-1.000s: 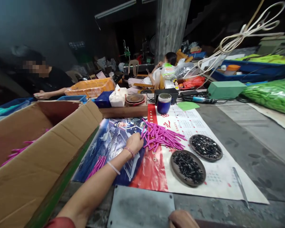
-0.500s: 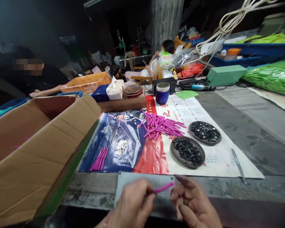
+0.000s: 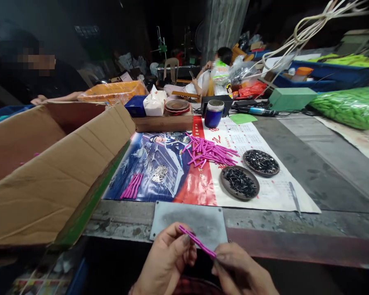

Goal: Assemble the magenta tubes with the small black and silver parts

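A thin magenta plastic stick (image 3: pixel 199 242) slants between my hands, in front of a grey metal plate (image 3: pixel 187 215) at the table edge. My left hand (image 3: pixel 169 256) pinches its upper end between thumb and fingers. At the lower end, my right hand (image 3: pixel 244 266) grips it with the fingertips. Beyond the plate lies a heap of similar magenta sticks (image 3: pixel 212 150), with a smaller row of sticks (image 3: pixel 132 186) to the left. Tiny silvery pieces (image 3: pixel 160 173) form a small pile. Small black parts fill a near round dish (image 3: pixel 240 198) and a far round dish (image 3: pixel 261 175).
An open cardboard box (image 3: pixel 86 168) takes up the left side. Metal tweezers (image 3: pixel 294 198) lie on the poster's right part. A blue mug (image 3: pixel 213 116), a tissue pack (image 3: pixel 154 102) and a green block (image 3: pixel 292 99) stand behind. Two other people sit further back.
My right hand has closed on the stick's near end, where it was apart before. The left hand has turned over, and the stick now tilts down to the right. The view has shifted.
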Demonstrator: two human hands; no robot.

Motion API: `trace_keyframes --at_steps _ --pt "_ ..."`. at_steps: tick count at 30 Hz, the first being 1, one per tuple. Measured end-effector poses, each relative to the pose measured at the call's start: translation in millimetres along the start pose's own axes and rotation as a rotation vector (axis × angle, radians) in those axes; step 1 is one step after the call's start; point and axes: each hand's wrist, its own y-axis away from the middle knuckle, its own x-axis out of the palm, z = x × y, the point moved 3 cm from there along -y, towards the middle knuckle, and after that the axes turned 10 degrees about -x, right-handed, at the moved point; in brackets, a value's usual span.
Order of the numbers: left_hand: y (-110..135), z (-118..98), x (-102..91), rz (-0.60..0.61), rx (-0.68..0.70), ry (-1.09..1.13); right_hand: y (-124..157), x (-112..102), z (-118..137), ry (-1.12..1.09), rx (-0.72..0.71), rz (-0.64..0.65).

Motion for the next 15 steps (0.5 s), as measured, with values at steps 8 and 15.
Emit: trace_keyframes --at_steps 8,15 --pt "1 2 -11.5 -0.09 -0.012 -0.037 14 25 -4 0.215 -0.293 0.375" --pt "2 7 -25.1 -0.14 0.019 -0.114 -39 -54 -12 0.519 0.091 0.189"
